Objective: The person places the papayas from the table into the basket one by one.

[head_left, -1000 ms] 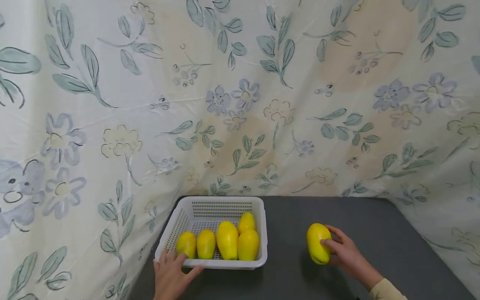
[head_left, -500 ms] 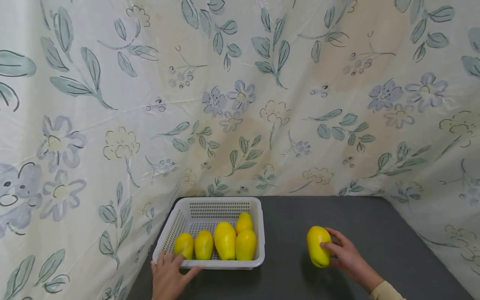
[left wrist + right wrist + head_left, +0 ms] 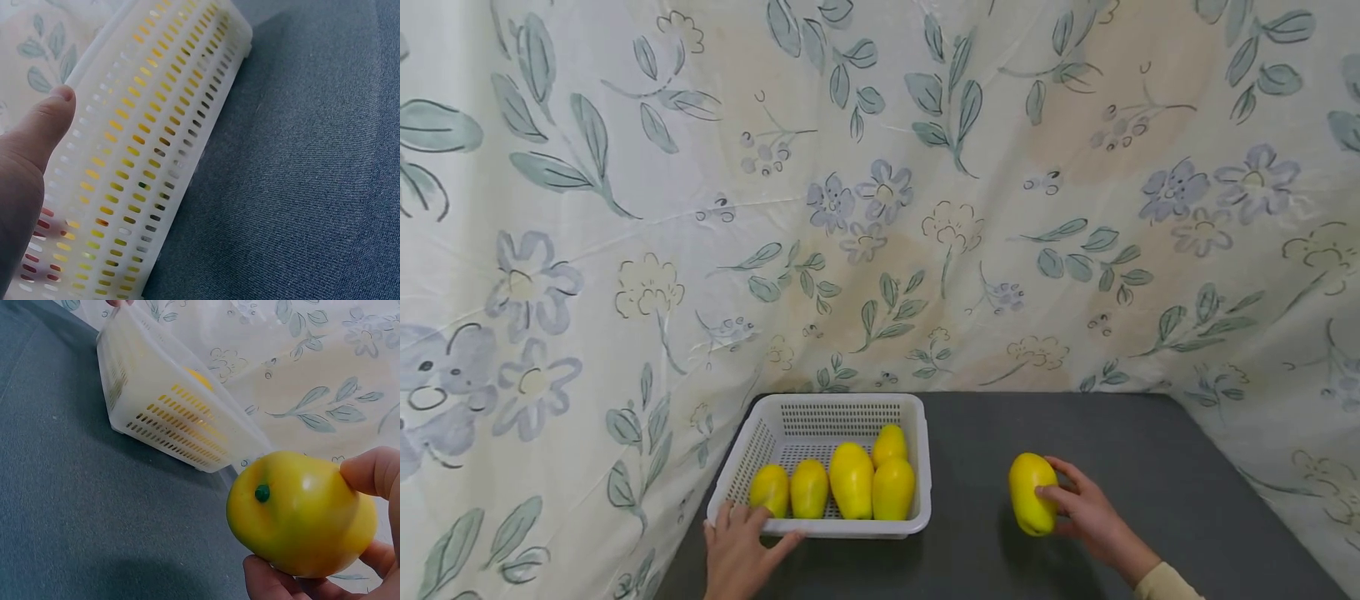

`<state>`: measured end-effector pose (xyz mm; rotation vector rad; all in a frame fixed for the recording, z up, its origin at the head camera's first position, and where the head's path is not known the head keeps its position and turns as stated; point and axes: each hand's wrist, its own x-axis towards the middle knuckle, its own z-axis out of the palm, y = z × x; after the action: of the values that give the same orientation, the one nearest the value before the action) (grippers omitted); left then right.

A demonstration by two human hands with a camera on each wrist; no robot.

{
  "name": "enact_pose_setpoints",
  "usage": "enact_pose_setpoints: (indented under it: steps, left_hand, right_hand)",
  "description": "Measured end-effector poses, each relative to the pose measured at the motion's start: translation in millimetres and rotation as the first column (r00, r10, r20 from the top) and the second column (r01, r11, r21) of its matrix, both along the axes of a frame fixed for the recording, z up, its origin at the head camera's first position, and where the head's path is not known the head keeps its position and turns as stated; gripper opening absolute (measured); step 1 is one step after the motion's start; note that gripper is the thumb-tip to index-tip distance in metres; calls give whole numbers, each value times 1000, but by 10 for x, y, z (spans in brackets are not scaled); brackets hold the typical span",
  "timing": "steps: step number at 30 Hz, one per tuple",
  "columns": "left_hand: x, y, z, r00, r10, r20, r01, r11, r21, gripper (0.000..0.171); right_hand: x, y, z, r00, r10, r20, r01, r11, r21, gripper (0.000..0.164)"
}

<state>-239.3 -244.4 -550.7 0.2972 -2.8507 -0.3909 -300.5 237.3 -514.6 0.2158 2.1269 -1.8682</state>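
My right hand (image 3: 1093, 515) holds a yellow papaya (image 3: 1032, 495) above the dark table, right of the basket. In the right wrist view the papaya (image 3: 300, 515) shows a green stem nub, with the thumb on one side and fingers beneath. My left hand (image 3: 741, 550) grips the front left rim of a white slotted plastic basket (image 3: 917, 467). Its thumb (image 3: 47, 128) lies along the outer wall in the left wrist view, and fingers show faintly through the slots. Several papayas (image 3: 852, 483) stand or lie inside the basket, most along its front.
The dark grey cloth-covered table (image 3: 970, 442) extends right of the basket. A floral curtain (image 3: 880, 208) hangs behind the table and along both sides, close to the basket's left.
The papaya in my right hand has shifted slightly down. The left hand stays on the basket's rim. The head view has shifted a little.
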Motion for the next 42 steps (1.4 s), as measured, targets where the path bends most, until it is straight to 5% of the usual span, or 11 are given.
enact_pose_setpoints:
  steps: [14, 28, 35, 42]
  left_hand:
    - [-15, -49, -65, 1000, 16, 23, -16, 999, 29, 80]
    - [25, -98, -9, 1000, 3, 14, -3, 1000, 15, 77]
    - [-29, -114, -76, 1000, -14, 18, 14, 999, 33, 80]
    - [-56, -112, -108, 1000, -16, -1, 16, 1000, 17, 82]
  right_hand:
    - [-101, -349, 100, 996, 61, -72, -63, 998, -25, 75]
    - [-390, -1446, 419, 969, 139, -203, -135, 990, 32, 69]
    - [-417, -1914, 463, 936, 284, -208, -245, 950, 192, 71]
    - [-380, -2077, 370, 910, 374, -181, -322, 910, 260, 72]
